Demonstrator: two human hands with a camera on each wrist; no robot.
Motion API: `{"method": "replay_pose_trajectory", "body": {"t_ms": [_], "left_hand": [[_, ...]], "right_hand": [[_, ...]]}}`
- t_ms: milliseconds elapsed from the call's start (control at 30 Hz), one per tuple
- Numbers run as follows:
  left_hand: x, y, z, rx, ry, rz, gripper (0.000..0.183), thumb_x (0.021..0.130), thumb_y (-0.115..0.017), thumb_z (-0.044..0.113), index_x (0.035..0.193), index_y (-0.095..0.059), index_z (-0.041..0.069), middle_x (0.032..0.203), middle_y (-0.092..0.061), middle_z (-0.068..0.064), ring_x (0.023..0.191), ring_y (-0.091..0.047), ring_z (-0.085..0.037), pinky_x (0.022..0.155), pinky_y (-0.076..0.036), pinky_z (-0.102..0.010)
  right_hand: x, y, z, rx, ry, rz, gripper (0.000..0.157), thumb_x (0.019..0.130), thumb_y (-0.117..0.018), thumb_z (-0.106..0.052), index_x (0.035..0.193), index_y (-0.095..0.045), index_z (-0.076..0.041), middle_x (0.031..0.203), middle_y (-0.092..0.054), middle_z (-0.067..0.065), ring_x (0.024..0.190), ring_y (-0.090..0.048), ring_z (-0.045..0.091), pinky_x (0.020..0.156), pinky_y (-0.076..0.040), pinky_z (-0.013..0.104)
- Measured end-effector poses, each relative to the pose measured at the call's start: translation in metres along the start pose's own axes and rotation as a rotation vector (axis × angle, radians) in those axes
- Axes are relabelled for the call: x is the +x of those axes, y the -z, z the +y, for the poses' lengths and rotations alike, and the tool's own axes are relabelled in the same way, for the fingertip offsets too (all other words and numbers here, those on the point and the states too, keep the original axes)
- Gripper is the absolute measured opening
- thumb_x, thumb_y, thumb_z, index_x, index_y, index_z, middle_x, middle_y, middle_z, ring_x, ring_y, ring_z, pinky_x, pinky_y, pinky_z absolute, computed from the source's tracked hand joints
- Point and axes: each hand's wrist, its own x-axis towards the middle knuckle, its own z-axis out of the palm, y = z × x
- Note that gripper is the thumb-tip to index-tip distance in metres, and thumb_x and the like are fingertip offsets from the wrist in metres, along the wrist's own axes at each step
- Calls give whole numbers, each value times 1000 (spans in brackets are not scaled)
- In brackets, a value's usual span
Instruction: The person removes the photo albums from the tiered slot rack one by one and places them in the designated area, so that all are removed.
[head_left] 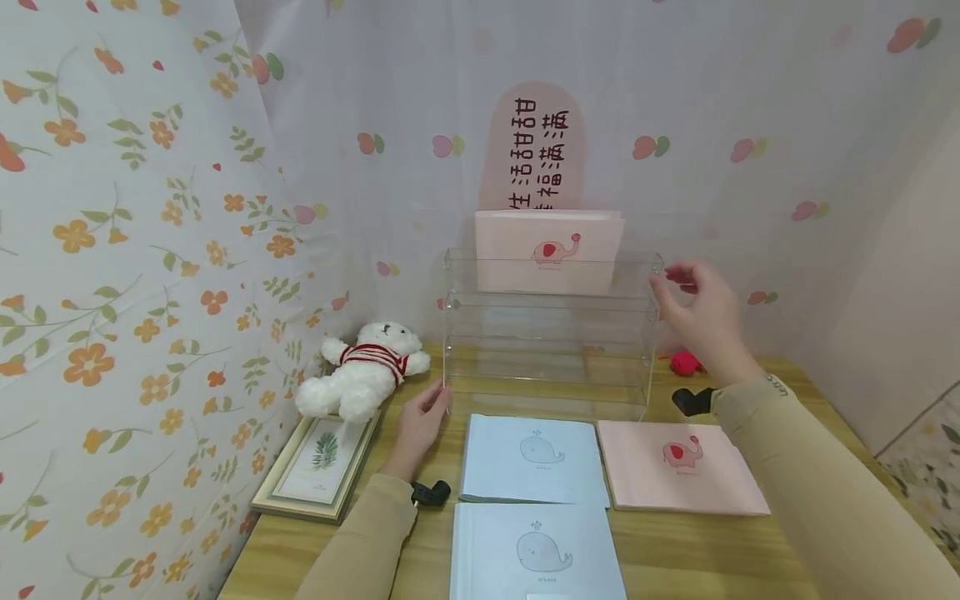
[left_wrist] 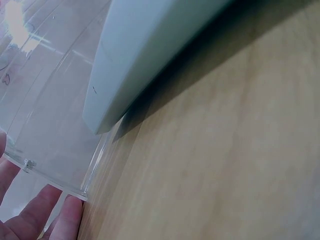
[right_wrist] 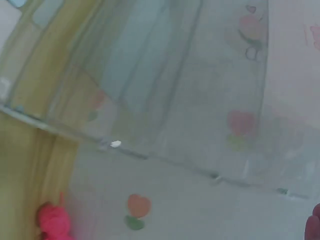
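A clear acrylic tiered display rack (head_left: 551, 362) stands on the wooden table. My left hand (head_left: 418, 429) grips the lower front of its left side panel; in the left wrist view, fingers (left_wrist: 37, 212) show behind the clear panel. Up at the top right corner, my right hand (head_left: 701, 312) pinches the side panel's edge between thumb and fingers. Only fingertips (right_wrist: 313, 227) of it enter the right wrist view. On the top tier leans a pink elephant booklet (head_left: 551, 250). Before the rack lie two pale blue whale booklets (head_left: 532, 458) and another pink elephant booklet (head_left: 682, 467).
A white plush bear (head_left: 367, 367) in a striped top lies left of the rack, by a framed leaf picture (head_left: 318, 462). Behind the right wrist sits a small bright pink object (head_left: 684, 362). Patterned curtains (head_left: 360, 192) hang at the back and left.
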Motion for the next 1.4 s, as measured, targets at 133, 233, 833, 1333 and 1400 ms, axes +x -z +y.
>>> {"method": "replay_pose_trajectory", "body": {"t_ms": [133, 233, 833, 1333, 1400], "left_hand": [[3, 0, -1, -2, 6, 0, 43, 109, -71, 39, 149, -72, 22, 132, -81, -9, 109, -74, -20, 92, -57, -31], [4, 0, 0, 2, 2, 1, 42, 109, -72, 39, 148, -72, 24, 130, -82, -8, 106, -74, -19, 91, -57, -32], [4, 0, 2, -25, -1, -1, 44, 108, -73, 40, 148, -72, 21, 130, -82, -10, 101, -72, -15, 87, -55, -27], [-3, 1, 5, -9, -18, 5, 43, 110, -71, 34, 148, -72, 15, 136, -80, -12, 119, -75, -28, 99, -58, -37], [-4, 1, 6, -4, -30, 9, 42, 110, -71, 33, 147, -72, 14, 136, -80, -12, 121, -75, -30, 101, -58, -40]], "right_hand": [[23, -3, -22, 21, 21, -16, 68, 110, -62, -51, 155, -52, 0, 155, -58, 26, 142, -54, 50, 122, -42, 68], [40, -5, -35, 44, 9, -42, 75, 109, -63, -51, 162, -45, 0, 164, -52, 25, 149, -51, 49, 125, -41, 66], [83, -26, -82, 280, -206, -184, 97, 105, -71, -50, 179, -13, -24, 184, -24, 17, 165, -35, 42, 132, -36, 60], [89, -45, -95, 328, -321, -95, 57, 105, -75, -21, 158, -54, -23, 166, -47, 14, 144, -49, 32, 123, -48, 52], [89, -46, -95, 331, -333, -95, 52, 106, -74, -20, 155, -56, -22, 169, -47, 13, 146, -49, 33, 124, -48, 53]]}}
